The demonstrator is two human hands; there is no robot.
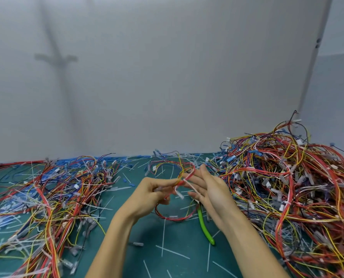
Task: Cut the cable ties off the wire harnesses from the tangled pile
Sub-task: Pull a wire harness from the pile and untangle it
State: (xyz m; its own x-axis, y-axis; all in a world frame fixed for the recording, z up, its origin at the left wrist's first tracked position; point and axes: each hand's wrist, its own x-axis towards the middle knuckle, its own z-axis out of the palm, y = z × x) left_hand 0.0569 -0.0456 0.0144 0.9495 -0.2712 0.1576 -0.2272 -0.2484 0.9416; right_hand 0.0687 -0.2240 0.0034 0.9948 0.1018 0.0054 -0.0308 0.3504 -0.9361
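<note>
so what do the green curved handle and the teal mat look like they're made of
The green curved handle looks like glossy plastic or rubber sleeving: smooth, with a bright highlight along it. The teal mat seems to be matte vinyl or rubber, since its surface is flat and dull with no glare.

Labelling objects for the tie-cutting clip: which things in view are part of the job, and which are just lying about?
In the job: wire harness pinched by left hand; white cable tie on it, touched by right hand; green-handled cutters; tangled pile on the right.
Lying about: cut tie offcuts on the green mat; spread wires on the left; grey wall.
</note>
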